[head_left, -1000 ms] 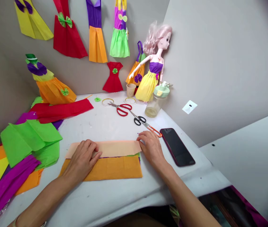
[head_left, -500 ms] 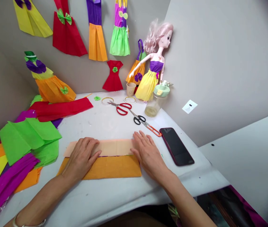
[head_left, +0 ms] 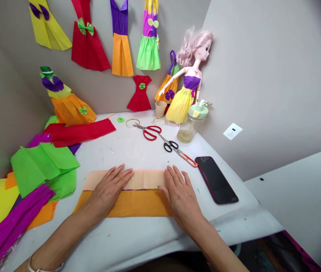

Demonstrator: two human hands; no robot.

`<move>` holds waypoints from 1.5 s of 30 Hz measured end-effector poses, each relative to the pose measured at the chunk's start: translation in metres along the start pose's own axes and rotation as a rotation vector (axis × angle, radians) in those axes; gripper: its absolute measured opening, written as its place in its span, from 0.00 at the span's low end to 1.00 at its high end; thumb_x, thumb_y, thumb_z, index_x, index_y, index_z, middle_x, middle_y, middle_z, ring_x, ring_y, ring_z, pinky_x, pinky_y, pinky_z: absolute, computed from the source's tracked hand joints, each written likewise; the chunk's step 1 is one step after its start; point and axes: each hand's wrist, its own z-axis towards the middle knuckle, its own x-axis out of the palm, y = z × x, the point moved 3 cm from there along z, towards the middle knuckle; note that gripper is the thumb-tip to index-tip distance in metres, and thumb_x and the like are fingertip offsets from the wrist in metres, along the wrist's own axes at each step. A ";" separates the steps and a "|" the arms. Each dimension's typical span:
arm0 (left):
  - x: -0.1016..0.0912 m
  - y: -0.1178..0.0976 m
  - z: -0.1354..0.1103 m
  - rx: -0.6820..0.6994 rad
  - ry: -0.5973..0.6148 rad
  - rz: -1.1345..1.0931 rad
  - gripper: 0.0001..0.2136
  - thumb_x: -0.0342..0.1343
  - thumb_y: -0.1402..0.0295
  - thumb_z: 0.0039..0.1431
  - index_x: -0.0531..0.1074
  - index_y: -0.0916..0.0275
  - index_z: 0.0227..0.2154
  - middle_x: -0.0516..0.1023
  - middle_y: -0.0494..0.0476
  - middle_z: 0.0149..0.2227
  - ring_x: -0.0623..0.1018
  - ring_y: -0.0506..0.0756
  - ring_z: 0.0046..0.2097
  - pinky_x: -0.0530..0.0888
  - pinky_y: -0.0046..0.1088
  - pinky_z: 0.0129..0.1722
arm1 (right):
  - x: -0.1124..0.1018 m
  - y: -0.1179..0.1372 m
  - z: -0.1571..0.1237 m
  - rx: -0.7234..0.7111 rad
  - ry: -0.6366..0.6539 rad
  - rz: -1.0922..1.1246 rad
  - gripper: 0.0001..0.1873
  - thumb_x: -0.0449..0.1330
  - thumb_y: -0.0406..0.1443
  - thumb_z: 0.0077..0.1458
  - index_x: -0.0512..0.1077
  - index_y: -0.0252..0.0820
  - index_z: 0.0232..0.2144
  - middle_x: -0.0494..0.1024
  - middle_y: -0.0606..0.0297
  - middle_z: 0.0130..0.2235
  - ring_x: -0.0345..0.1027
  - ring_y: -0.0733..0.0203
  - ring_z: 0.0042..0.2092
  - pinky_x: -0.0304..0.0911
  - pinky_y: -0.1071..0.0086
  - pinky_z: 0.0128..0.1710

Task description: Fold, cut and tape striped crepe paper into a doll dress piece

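On the white table lies a strip of peach paper (head_left: 145, 179) along the upper part of an orange-brown folded sheet (head_left: 140, 204). A thin purple edge shows where the two meet. My left hand (head_left: 109, 190) rests flat across the left part of both, its fingers stretched out over the peach strip. At the right end, my right hand (head_left: 180, 196) lies palm down with fingers extended, covering the right corner of the sheet. Neither hand grips anything.
Red-handled scissors (head_left: 152, 132), black-handled scissors (head_left: 170, 145) and orange snips (head_left: 187, 158) lie behind the hands. A phone (head_left: 216, 179) and a bottle (head_left: 190, 126) are on the right, coloured crepe paper (head_left: 44, 162) on the left. A doll (head_left: 189, 83) leans at the back.
My left hand has slid right along the peach strip and its fingers have straightened. My right hand stays at the right end. The whole view has shifted slightly.
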 end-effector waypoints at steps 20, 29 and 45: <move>0.017 0.010 -0.007 -0.025 0.013 -0.017 0.33 0.39 0.81 0.63 0.44 0.50 0.69 0.63 0.52 0.66 0.58 0.59 0.68 0.66 0.46 0.62 | -0.002 -0.041 0.042 0.269 -0.004 0.443 0.11 0.57 0.24 0.54 0.73 0.44 0.29 0.72 0.65 0.32 0.65 0.58 0.37 0.61 0.67 0.37; 0.017 0.011 -0.006 -0.049 0.030 -0.008 0.33 0.41 0.79 0.63 0.45 0.49 0.68 0.63 0.52 0.66 0.59 0.61 0.68 0.68 0.46 0.60 | -0.016 -0.053 0.036 0.164 -0.010 0.319 0.10 0.52 0.28 0.63 0.72 0.42 0.33 0.73 0.61 0.37 0.65 0.56 0.39 0.63 0.63 0.41; 0.013 -0.017 -0.002 -0.012 0.026 0.021 0.31 0.41 0.74 0.67 0.35 0.58 0.69 0.62 0.59 0.66 0.59 0.60 0.68 0.65 0.45 0.62 | 0.026 0.050 0.024 -0.149 0.070 0.166 0.39 0.58 0.49 0.59 0.58 0.30 0.64 0.58 0.48 0.66 0.52 0.45 0.66 0.58 0.51 0.62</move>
